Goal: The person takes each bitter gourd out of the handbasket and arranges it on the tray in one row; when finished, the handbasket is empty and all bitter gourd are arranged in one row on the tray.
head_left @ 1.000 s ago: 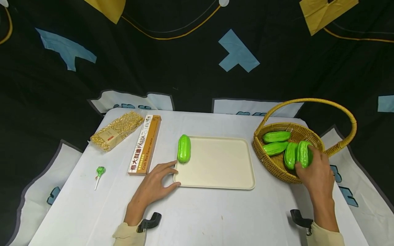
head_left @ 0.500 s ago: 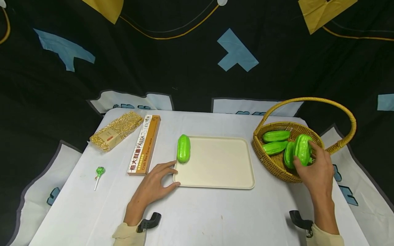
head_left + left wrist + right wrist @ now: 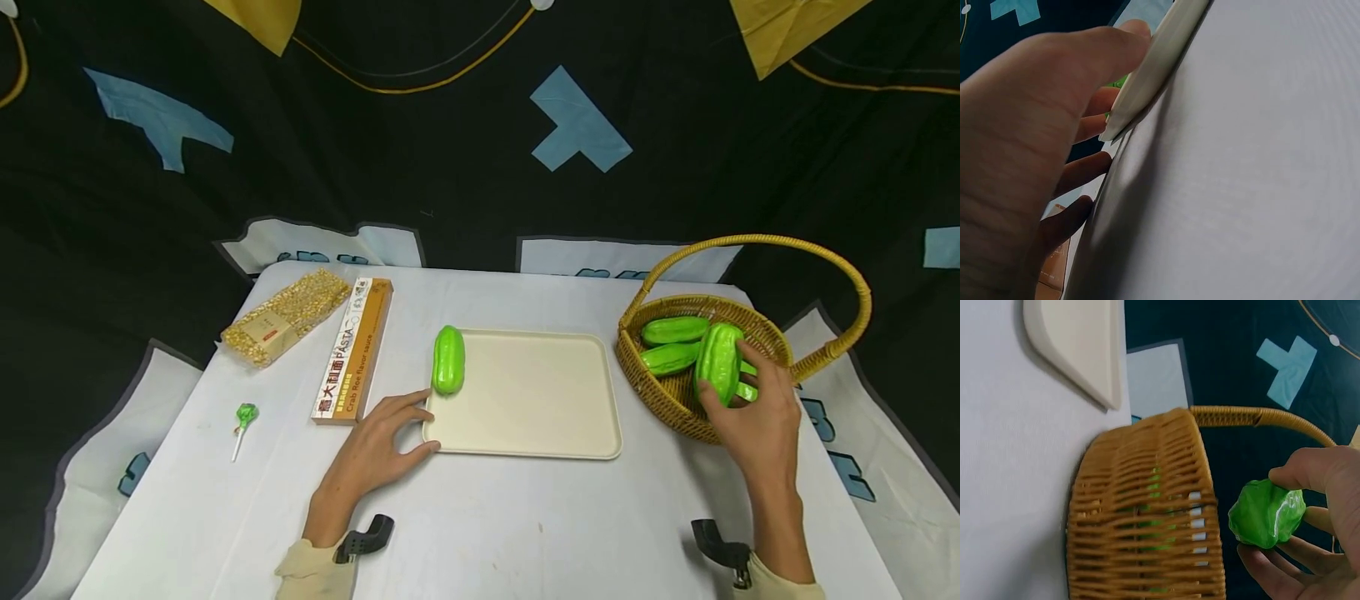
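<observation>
My right hand [image 3: 761,417] holds a ridged green bitter melon [image 3: 718,362] over the wicker basket [image 3: 671,417]. In the right wrist view, thumb and fingers grip the bitter melon [image 3: 1266,514] beyond the basket's rim. Other bitter melons [image 3: 671,358] lie in the basket, partly hidden behind the held one. On the left, my left hand [image 3: 378,446] touches the near left corner of a cream tray [image 3: 525,396], thumb at the front edge and fingertips along the left edge. The left wrist view shows the thumb on the tray's rim [image 3: 1163,59]. Another bitter melon [image 3: 449,360] lies on the tray's left end.
Left of the tray lie a pasta box [image 3: 352,350], a bag of yellow kernels [image 3: 288,317] and a green lollipop [image 3: 243,425]. The basket's tall handle [image 3: 787,242] arches over its opening. A white cloth covers the table [image 3: 525,533]; a dark curtain [image 3: 420,158] hangs behind.
My right hand has lifted the bitter melon from among the others and moved it slightly left, uncovering another one beneath. My left hand has stayed at the tray's corner.
</observation>
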`<state>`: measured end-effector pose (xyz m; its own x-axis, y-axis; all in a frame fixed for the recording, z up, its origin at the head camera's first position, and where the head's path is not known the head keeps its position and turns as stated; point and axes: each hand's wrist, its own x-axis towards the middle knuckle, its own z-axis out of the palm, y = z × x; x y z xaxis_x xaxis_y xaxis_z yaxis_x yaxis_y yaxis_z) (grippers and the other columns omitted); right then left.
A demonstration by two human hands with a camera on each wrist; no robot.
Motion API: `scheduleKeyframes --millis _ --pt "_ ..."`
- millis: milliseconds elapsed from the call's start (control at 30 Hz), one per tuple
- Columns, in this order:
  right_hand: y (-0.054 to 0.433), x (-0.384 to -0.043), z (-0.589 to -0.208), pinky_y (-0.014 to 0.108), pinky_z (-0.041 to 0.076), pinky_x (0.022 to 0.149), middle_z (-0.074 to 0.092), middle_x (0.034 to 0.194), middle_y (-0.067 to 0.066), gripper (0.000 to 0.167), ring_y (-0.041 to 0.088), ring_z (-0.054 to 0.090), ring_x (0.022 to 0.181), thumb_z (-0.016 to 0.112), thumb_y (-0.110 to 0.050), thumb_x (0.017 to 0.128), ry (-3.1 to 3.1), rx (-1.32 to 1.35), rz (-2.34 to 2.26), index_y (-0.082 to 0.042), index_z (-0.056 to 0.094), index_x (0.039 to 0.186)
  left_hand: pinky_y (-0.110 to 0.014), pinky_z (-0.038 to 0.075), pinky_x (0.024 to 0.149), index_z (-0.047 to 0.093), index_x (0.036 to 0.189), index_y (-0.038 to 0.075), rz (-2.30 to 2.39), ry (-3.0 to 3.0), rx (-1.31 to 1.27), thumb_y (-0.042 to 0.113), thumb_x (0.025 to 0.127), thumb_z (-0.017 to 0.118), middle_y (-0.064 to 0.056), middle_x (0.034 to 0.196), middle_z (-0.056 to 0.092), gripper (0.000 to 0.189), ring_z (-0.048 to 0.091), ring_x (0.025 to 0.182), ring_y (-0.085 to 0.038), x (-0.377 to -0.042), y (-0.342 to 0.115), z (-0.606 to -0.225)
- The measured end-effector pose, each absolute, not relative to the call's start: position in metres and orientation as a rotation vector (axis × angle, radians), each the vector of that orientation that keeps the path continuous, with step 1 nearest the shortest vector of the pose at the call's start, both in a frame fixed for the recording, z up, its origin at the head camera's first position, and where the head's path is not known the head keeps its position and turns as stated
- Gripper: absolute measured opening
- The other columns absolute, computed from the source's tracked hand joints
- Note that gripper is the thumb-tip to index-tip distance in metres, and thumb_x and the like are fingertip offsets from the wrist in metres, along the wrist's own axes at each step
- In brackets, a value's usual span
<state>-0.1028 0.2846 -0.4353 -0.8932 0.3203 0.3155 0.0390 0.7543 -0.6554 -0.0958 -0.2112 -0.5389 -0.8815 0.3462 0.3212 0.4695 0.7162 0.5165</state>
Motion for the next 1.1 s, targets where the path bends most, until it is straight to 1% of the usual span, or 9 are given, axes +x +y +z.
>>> scheduleKeyframes --millis 233,467,633,800,933,1100 --pt "0.271 -0.101 -0.44 -0.007 0.035 0.075 0.057 0.145 0.026 0.077 0.047 0.065 0.118 0.085 -0.011 0.089 -2.483 -0.184 0.994 -0.008 0.052 0.158 -0.046 0.05 0.117 0.078 0.117 0.017 -0.88 -2.724 -0.646 0.041 0.086 0.092 -0.004 0.154 0.063 0.042 0.061 0.137 -0.028 -0.096 -0.211 -0.539" --pt "0.255 -0.099 -0.447 -0.007 0.039 0.076 0.063 0.135 0.026 0.076 0.046 0.068 0.11 0.089 -0.004 0.083 -2.393 -0.062 1.009 -0.005 0.059 0.152 -0.045 0.051 0.116 0.079 0.117 0.016 -0.842 -2.731 -0.635 0.041 0.085 0.092 -0.003 0.153 0.063 0.042 0.062 0.135 -0.027 -0.095 -0.209 -0.539" --pt "0.244 -0.098 -0.447 -0.006 0.041 0.077 0.064 0.135 0.026 0.074 0.045 0.069 0.109 0.089 -0.003 0.083 -2.378 -0.024 1.009 -0.006 0.06 0.152 -0.044 0.051 0.115 0.079 0.117 0.017 -0.825 -2.731 -0.635 0.042 0.085 0.092 -0.002 0.153 0.064 0.042 0.064 0.134 -0.026 -0.094 -0.209 -0.539" --pt "0.235 -0.101 -0.448 -0.005 0.042 0.079 0.063 0.132 0.028 0.074 0.045 0.069 0.109 0.088 0.0 0.083 -2.372 0.01 1.02 -0.005 0.059 0.151 -0.044 0.051 0.115 0.079 0.117 0.017 -0.821 -2.716 -0.645 0.042 0.085 0.092 -0.001 0.153 0.064 0.042 0.064 0.133 -0.026 -0.094 -0.209 -0.539" --pt "0.227 -0.105 -0.453 -0.005 0.042 0.079 0.063 0.13 0.027 0.074 0.042 0.068 0.11 0.088 0.0 0.083 -2.383 0.033 1.044 -0.004 0.059 0.151 -0.045 0.05 0.116 0.079 0.117 0.016 -0.832 -2.696 -0.663 0.041 0.085 0.092 -0.003 0.153 0.064 0.043 0.064 0.133 -0.027 -0.094 -0.21 -0.538" --pt "0.214 -0.109 -0.462 -0.003 0.044 0.079 0.063 0.13 0.027 0.074 0.042 0.07 0.109 0.088 0.0 0.083 -2.39 0.081 1.086 -0.003 0.059 0.151 -0.045 0.05 0.116 0.079 0.117 0.016 -0.833 -2.698 -0.66 0.042 0.086 0.091 -0.002 0.153 0.063 0.043 0.064 0.134 -0.027 -0.095 -0.21 -0.538"
